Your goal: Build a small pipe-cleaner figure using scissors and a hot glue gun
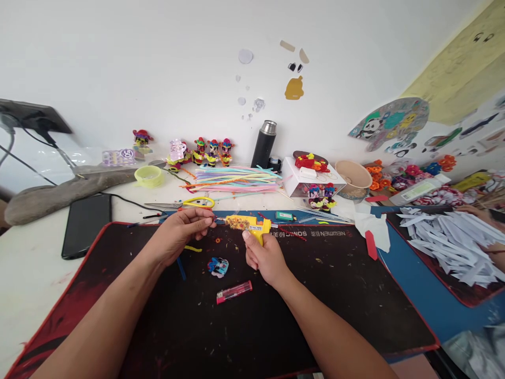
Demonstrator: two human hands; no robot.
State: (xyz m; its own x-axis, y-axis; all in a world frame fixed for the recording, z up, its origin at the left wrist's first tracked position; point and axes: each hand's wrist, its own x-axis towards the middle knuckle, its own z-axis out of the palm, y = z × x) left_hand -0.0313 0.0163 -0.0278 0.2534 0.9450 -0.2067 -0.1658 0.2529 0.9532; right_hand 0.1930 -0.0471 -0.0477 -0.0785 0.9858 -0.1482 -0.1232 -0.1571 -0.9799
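My right hand [266, 258] is wrapped round the grip of a yellow hot glue gun [246, 223], its nozzle pointing left. At that nozzle, my left hand [183, 231] pinches something small and dark, too small to make out. Below the two hands lies a small blue, white and red figure piece [218, 267] on the black mat [315, 316]. A red lighter [234, 292] rests nearer to me. A yellow pipe cleaner piece [193, 249] and a tiny orange ring [218, 240] are near my left hand.
Behind the mat are yellow-handled scissors [199, 202], a bundle of pastel pipe cleaners [236, 179], a black flask [265, 145] and a white box [294, 179]. A phone [87, 226] lies left. White paper strips [450, 242] are piled right, beside another person's hand [483, 216].
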